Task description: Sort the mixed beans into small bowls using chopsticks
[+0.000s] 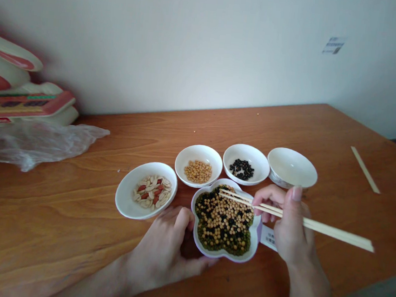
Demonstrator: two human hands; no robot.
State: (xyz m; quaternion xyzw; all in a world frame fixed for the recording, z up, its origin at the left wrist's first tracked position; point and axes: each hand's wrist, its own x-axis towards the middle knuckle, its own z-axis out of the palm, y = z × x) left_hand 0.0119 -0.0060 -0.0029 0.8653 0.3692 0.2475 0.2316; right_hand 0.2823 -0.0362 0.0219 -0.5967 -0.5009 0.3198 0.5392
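Note:
My right hand [292,223] grips a pair of wooden chopsticks [339,232]. Their tips reach over the upper part of a flower-shaped dish [254,242], close to the beans; whether they pinch one is too small to tell. Mixed pale yellow soybeans [228,212], black beans and small green beans fill this dish. On its left and lower edge, my left hand [162,248] holds it between thumb and fingers. Beyond stand a white bowl [123,197] of peanuts, a white bowl [183,158] of soybeans and a white bowl [231,154] of black beans.
Right of the black beans, another white bowl [292,167] shows its plain inside. A single pale stick [364,169] lies on the wooden table [143,138] at far right. A rabbit-shaped toy [24,94] and clear plastic bag [48,141] sit left. A printed label [268,238] is partly hidden.

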